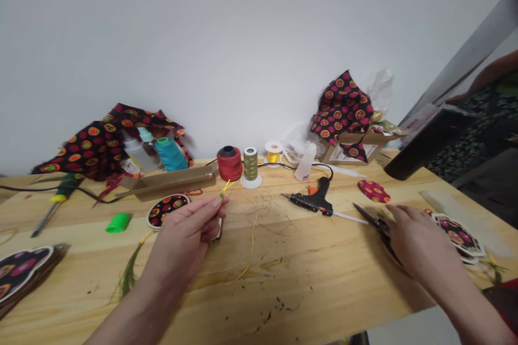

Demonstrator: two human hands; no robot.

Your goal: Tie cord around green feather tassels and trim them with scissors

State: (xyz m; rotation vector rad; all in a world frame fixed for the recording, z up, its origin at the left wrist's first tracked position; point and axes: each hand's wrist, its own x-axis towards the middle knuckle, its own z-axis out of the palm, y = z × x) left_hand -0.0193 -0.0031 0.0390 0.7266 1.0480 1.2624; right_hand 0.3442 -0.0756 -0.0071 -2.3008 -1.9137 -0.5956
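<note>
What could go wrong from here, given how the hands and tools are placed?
The yellow cord pinched in the left hand is thin and might slip. The dark pointed tool at the right hand lies close to the white stick behind the glue gun, so moving it could knock that. Loose threads on the table might tangle.

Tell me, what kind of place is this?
It looks like a craft corner, maybe a small workshop. You can see a red spool of thread, a black glue gun and patterned cloth at a wooden table.
</note>
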